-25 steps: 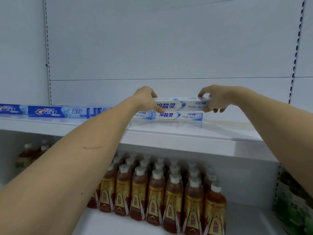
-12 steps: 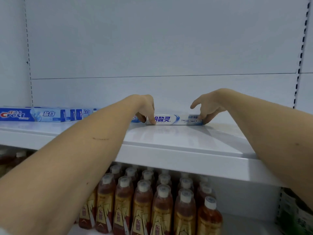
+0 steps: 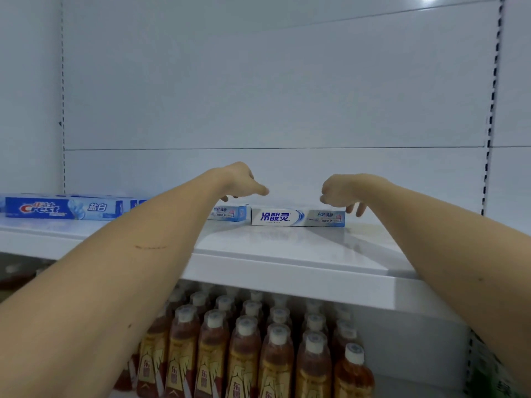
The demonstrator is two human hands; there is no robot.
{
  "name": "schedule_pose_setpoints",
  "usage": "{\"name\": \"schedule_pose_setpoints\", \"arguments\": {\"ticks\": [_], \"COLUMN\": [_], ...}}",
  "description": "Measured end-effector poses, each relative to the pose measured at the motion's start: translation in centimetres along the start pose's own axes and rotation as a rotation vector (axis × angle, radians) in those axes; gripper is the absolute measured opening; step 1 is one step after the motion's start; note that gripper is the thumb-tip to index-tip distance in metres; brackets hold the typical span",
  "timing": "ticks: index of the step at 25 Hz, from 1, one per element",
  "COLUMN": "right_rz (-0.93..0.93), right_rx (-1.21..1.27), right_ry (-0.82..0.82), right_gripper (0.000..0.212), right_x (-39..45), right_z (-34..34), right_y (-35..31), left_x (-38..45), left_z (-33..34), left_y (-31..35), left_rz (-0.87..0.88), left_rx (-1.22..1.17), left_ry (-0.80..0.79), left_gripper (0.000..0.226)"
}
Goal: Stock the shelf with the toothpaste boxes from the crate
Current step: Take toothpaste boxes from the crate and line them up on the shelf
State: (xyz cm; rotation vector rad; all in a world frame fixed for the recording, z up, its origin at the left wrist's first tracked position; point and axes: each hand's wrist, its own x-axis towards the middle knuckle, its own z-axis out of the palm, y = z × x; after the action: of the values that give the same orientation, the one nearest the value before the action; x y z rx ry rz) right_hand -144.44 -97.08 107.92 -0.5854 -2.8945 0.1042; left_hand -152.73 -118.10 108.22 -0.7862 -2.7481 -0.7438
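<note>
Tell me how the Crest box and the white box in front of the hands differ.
The Crest box is mostly blue; the white box has a white front panel with blue characters. The Crest box lies at the shelf's left end, away from both hands; the white box sits mid-shelf, just below the left hand and right hand, neither gripping it. Both lie flat, long side facing out.

1. The place is a shop, most likely a supermarket aisle.
2. The white metal shelf [image 3: 287, 271] hangs on slotted uprights [image 3: 492, 110], a usual retail fixture.
3. Toothpaste boxes [image 3: 297, 217] and blue Crest boxes [image 3: 66, 208] lie in a row along the back panel, faces to the front.
4. On the level below, many identical tea bottles [image 3: 244, 354] stand in tight rows.
</note>
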Motion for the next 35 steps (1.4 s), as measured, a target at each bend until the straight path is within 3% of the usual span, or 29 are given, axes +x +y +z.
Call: {"name": "schedule_pose_setpoints", "arguments": {"ticks": [2,5,9,12,25,35], "right_rz": [-0.083,-0.177,-0.312,-0.349,-0.564,-0.551], "right_rx": [-0.029,0.227,0.645,0.84,1.314,1.453], "right_ry": [0.12,0.22,0.229,0.21,-0.103,-0.357], "right_gripper": [0.046,0.056,0.064,0.07,0.069,0.056], "right_x": [-1.1,-2.4,-5.0,-6.8,-15.5,-21.2], "right_z": [-0.4,-0.7,-1.0,-0.9,5.0,19.4], "right_y": [-1.5,-3.7,-8.5,-13.1,-33.5,-44.1], "left_x": [-0.8,-2.5,-5.9,-8.6,-23.6,-33.6], "left_z": [-1.0,-2.4,-4.5,-6.4,-13.9,-7.9], "left_y": [-0.2,-0.6,-2.7,-5.9,-22.7,-34.4], "left_rz": [-0.038,-0.085,-0.088,-0.126,-0.264,-0.49], "left_rx": [-0.074,-0.317,-0.604,-0.689,-0.815,-0.906], "left_ry": [0.036,0.079,0.058,0.157,0.522,0.61], "left_gripper": [0.07,0.083,0.084,0.082,0.073,0.073]}}
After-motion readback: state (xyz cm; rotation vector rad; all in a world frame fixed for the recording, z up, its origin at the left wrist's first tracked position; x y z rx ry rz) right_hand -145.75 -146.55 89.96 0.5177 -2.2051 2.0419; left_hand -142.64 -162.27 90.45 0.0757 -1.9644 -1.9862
